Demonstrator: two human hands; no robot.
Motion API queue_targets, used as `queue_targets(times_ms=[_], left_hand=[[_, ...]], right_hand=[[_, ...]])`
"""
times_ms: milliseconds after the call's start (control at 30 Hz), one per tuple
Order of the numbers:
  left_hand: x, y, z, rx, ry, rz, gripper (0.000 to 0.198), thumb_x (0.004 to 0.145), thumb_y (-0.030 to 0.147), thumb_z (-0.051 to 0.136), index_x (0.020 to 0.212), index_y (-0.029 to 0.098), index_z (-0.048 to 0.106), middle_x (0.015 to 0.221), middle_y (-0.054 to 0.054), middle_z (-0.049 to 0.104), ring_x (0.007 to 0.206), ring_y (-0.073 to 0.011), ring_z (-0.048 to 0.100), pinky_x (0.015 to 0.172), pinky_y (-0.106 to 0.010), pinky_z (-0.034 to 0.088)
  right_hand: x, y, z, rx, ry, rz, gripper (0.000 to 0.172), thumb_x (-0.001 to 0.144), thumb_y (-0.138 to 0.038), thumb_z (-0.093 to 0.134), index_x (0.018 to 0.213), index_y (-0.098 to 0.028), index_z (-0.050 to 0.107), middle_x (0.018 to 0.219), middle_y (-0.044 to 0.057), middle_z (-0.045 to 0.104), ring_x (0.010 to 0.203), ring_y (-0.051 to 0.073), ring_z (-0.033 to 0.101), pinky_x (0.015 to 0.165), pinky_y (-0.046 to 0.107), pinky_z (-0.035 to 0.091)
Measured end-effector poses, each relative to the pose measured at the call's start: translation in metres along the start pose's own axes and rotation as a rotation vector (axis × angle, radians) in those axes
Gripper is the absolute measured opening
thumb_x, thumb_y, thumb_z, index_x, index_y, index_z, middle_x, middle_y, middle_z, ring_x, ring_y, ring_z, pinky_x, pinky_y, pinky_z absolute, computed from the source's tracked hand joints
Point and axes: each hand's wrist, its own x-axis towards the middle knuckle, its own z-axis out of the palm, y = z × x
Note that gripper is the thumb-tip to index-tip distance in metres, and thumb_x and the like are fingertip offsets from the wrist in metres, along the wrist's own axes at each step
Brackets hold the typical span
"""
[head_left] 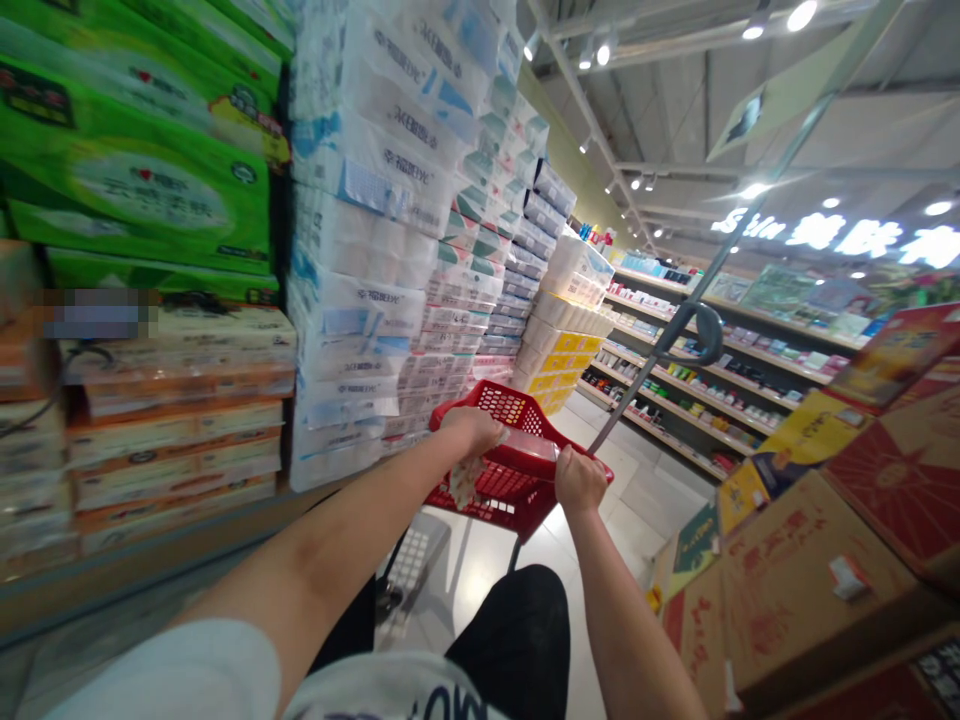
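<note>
A red plastic shopping cart [510, 490] stands right in front of me, its basket wall pierced with holes. My left hand [474, 430] is wrapped round the left part of its handle [531, 446]. Below that hand hangs a pale, patterned, crumpled piece [466, 482] that looks like cloth; how it is held I cannot tell. At the handle's right end, my right hand [581, 480] is closed with the fingers curled over the bar. Most of the basket's inside is hidden behind the handle and my hands.
Tall stacks of wrapped paper packs [382, 250] line the left side, with green packs [135, 170] nearer me. Cardboard cartons [817, 580] are piled at the right. A grey pole [630, 390] slants up beyond the cart. Stocked shelves [705, 390] stand farther back, past the tiled floor.
</note>
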Motion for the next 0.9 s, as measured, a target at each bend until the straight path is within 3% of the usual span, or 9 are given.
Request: queue_targets(times_ms=[67,167,233,300,400,467,567,733,900], left_hand=[[-0.006,0.001,0.005,0.047,0.072,-0.001,0.033,0.091,0.033,0.041,0.087,0.016,0.069,0.086,-0.013,0.071,0.086,-0.0278,0.065,0.077,-0.039,0.045],[-0.024,0.004,0.022,0.080,0.341,0.005,0.040,0.095,0.036,0.032,0.094,0.016,0.066,0.091,-0.013,0.069,0.089,-0.0266,0.063,0.081,-0.041,0.043],[-0.030,0.005,0.029,0.087,0.432,-0.001,0.042,0.095,0.036,0.029,0.095,0.015,0.065,0.091,-0.014,0.068,0.090,-0.0267,0.063,0.083,-0.042,0.043],[-0.026,0.004,0.027,0.092,0.374,-0.019,0.042,0.094,0.035,0.030,0.093,0.015,0.066,0.091,-0.016,0.068,0.087,-0.0274,0.064,0.080,-0.043,0.044],[-0.009,-0.001,0.012,0.105,0.094,0.037,0.034,0.091,0.033,0.041,0.089,0.016,0.070,0.086,-0.015,0.070,0.078,-0.0276,0.065,0.071,-0.041,0.047],[-0.002,-0.004,0.005,0.107,0.020,0.083,0.021,0.084,0.030,0.054,0.086,0.018,0.070,0.083,-0.014,0.070,0.076,-0.0269,0.066,0.069,-0.038,0.047],[-0.010,-0.006,0.009,0.111,0.087,0.075,0.022,0.086,0.028,0.051,0.091,0.016,0.069,0.086,-0.015,0.070,0.079,-0.0280,0.065,0.071,-0.041,0.047],[-0.034,-0.004,0.029,0.120,0.467,0.012,0.038,0.095,0.033,0.032,0.092,0.015,0.065,0.088,-0.015,0.068,0.088,-0.0273,0.064,0.081,-0.044,0.045],[-0.018,-0.009,0.020,0.129,0.227,0.008,0.030,0.090,0.031,0.044,0.086,0.014,0.068,0.081,-0.016,0.070,0.076,-0.0279,0.066,0.068,-0.039,0.046]], right_hand=[[0.000,0.000,0.000,-0.001,0.004,-0.003,0.053,0.099,-0.026,0.025,0.072,-0.014,0.070,0.078,0.011,0.072,0.072,0.020,0.064,0.080,0.032,0.037],[0.000,-0.001,0.000,-0.003,0.016,-0.002,0.053,0.099,-0.027,0.025,0.073,-0.014,0.070,0.079,0.011,0.072,0.072,0.020,0.064,0.079,0.032,0.038],[0.000,-0.002,-0.001,0.005,0.025,0.001,0.053,0.099,-0.027,0.025,0.073,-0.014,0.071,0.078,0.011,0.072,0.072,0.021,0.065,0.079,0.033,0.038],[-0.001,-0.003,-0.001,0.015,0.033,0.004,0.054,0.099,-0.027,0.026,0.073,-0.014,0.071,0.077,0.011,0.072,0.073,0.021,0.065,0.078,0.033,0.038],[-0.002,-0.004,-0.002,0.020,0.039,0.004,0.053,0.099,-0.026,0.027,0.072,-0.014,0.071,0.077,0.012,0.072,0.072,0.021,0.065,0.078,0.033,0.038],[-0.002,-0.005,-0.002,0.020,0.045,0.001,0.053,0.099,-0.026,0.027,0.072,-0.013,0.071,0.077,0.012,0.072,0.071,0.021,0.065,0.079,0.033,0.038],[-0.002,-0.006,-0.002,0.018,0.052,-0.001,0.051,0.098,-0.026,0.030,0.072,-0.013,0.071,0.076,0.011,0.072,0.070,0.020,0.065,0.078,0.032,0.038],[-0.002,-0.011,0.000,0.040,0.080,0.000,0.047,0.097,-0.026,0.034,0.068,-0.015,0.070,0.071,0.010,0.071,0.067,0.020,0.064,0.075,0.032,0.037],[-0.002,-0.014,0.000,0.061,0.095,-0.010,0.048,0.097,-0.025,0.033,0.067,-0.015,0.069,0.069,0.009,0.071,0.064,0.018,0.063,0.075,0.032,0.037]])
